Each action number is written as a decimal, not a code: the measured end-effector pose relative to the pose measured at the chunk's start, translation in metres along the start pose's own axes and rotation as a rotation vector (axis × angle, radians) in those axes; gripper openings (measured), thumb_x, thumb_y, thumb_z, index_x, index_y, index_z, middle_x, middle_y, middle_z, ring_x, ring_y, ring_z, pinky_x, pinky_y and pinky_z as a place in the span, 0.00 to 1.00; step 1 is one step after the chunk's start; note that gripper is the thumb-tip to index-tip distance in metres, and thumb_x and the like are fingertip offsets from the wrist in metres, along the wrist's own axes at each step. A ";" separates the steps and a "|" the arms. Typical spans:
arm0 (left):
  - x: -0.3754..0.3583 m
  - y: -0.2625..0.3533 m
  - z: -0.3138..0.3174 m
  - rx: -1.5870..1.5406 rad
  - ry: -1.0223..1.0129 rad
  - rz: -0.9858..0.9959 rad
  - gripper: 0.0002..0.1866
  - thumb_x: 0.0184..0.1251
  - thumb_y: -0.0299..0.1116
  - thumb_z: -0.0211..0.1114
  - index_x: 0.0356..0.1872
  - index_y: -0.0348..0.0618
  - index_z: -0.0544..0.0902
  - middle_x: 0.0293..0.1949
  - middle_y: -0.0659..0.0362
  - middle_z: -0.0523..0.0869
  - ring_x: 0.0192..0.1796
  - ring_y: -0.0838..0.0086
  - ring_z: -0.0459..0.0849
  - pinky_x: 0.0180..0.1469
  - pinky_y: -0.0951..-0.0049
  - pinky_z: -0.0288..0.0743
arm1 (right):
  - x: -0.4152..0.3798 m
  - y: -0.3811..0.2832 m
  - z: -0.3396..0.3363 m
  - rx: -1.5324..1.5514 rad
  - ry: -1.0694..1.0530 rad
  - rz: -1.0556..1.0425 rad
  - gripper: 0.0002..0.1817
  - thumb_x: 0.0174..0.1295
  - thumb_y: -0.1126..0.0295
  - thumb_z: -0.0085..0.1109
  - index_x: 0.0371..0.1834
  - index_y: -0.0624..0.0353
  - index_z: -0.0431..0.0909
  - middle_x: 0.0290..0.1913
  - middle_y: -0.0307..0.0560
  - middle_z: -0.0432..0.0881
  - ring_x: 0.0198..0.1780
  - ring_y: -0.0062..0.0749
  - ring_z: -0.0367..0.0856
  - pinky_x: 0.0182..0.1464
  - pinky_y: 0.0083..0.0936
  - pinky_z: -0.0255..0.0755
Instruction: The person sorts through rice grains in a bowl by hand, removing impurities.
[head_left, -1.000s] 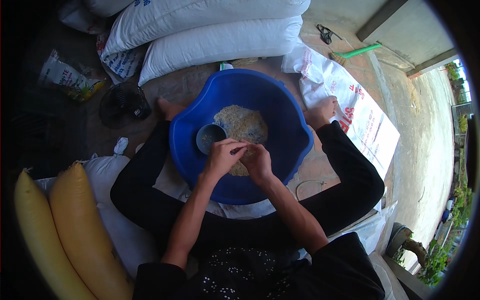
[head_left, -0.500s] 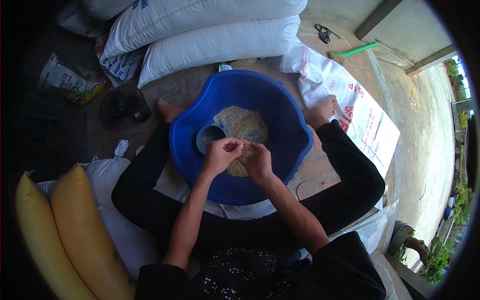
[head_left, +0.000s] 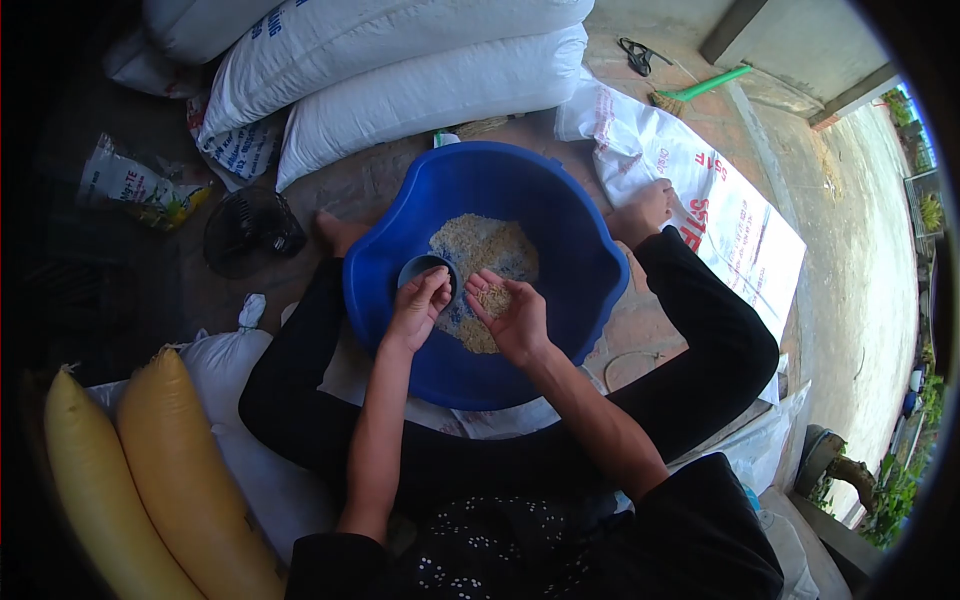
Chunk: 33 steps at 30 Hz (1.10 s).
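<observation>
Left fingertips pinched at the cup, right palm up with grain in it.
Left hand [head_left: 422, 300]: thumb and fingers pressed together over the near side of the cup [head_left: 412, 268]; can't tell if anything is between them. Right hand [head_left: 512, 318]: fingers extended, slightly curled, small pile of grain [head_left: 492, 299] on the palm. Hands apart, both over the blue tub [head_left: 575, 225], center of frame. Cup sits inside the tub, left side; more grain spread on tub floor, beside the cup and behind the right hand. Bare feet flank the tub. White sacks [head_left: 440, 90] stacked at top, flat printed sack [head_left: 745, 235] right of tub, green-handled broom [head_left: 705, 85] upper right, yellow bags [head_left: 180, 440] lower left.
</observation>
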<state>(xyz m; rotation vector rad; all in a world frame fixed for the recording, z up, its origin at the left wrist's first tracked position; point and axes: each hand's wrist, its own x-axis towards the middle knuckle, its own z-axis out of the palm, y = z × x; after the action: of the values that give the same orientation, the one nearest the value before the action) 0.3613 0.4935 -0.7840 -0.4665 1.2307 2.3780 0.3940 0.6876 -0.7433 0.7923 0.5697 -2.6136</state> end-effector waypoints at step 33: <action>-0.028 0.004 0.059 1.209 -0.025 0.667 0.09 0.59 0.24 0.77 0.40 0.37 0.91 0.36 0.56 0.89 0.35 0.71 0.90 0.37 0.72 0.84 | 0.002 0.004 -0.010 -0.080 -0.012 -0.081 0.25 0.77 0.63 0.39 0.68 0.68 0.71 0.67 0.56 0.77 0.71 0.38 0.74 0.74 0.40 0.66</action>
<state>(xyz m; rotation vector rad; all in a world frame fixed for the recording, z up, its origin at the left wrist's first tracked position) 0.3770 0.5346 -0.7354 0.4211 2.7290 1.5073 0.3988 0.6886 -0.7534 0.7430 0.7130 -2.6479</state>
